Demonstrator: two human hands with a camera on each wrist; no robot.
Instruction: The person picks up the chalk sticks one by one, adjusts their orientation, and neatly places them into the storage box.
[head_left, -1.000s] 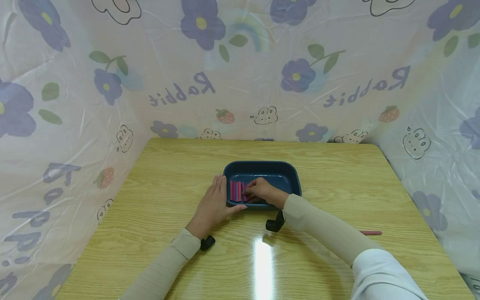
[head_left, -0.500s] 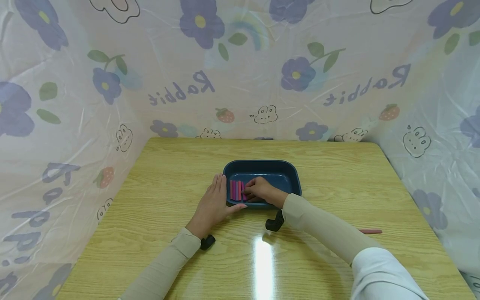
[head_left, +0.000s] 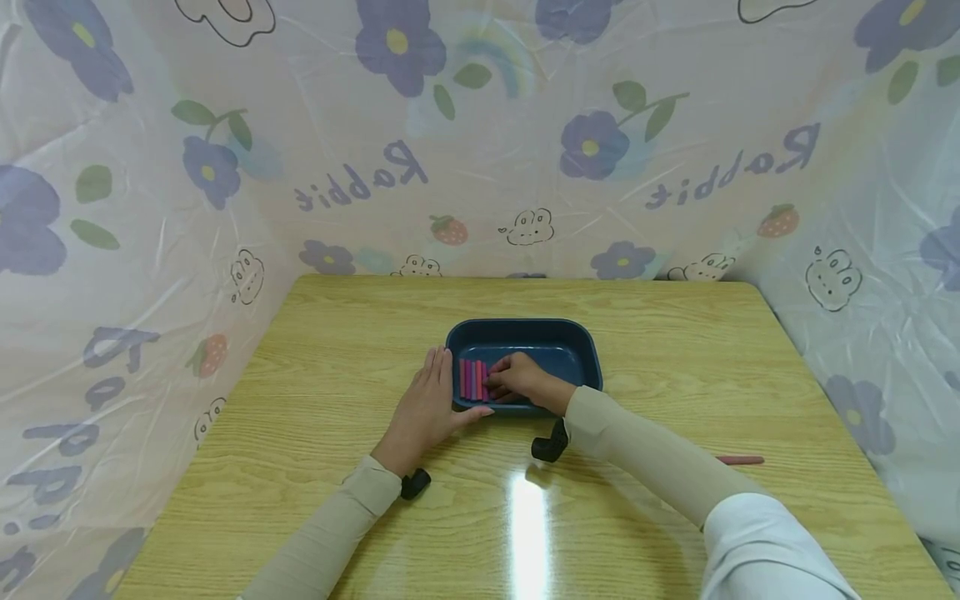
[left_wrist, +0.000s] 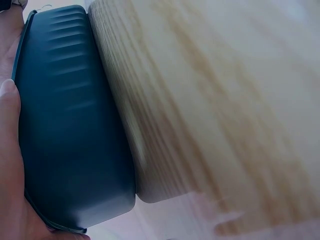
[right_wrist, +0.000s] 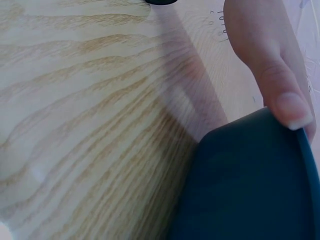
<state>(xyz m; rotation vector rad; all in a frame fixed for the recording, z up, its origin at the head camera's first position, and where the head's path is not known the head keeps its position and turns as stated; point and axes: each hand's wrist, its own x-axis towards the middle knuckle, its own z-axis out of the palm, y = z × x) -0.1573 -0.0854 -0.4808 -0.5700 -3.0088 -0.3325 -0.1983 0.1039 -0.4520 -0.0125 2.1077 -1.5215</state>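
A dark blue rectangular box (head_left: 555, 333) stands on the table, with several pink, red and purple sticks (head_left: 470, 380) side by side at its left end. Flat along the box's left side lies my left hand (head_left: 427, 408), its fingers straight and its thumb across the front rim. That thumb (right_wrist: 289, 107) also shows on the rim in the right wrist view. Inside the box, my right hand (head_left: 525, 381) has curled fingers and pinches a purple stick (head_left: 485, 393) at the right end of the row. Its fingertips partly cover this stick. The left wrist view shows the box's outer wall (left_wrist: 75, 120).
A pinkish stick (head_left: 741, 460) lies on the wooden table (head_left: 360, 321) to the right, partly behind my right forearm. Black wrist-worn devices, one at the right wrist (head_left: 550, 448) and one at the left (head_left: 416, 485), hang below the sleeves. A patterned curtain (head_left: 480, 167) encloses the table's back and sides.
The purple stick at my right fingertips has straightened from a slight tilt and sits closer against the row. My left hand stays in place on the box.
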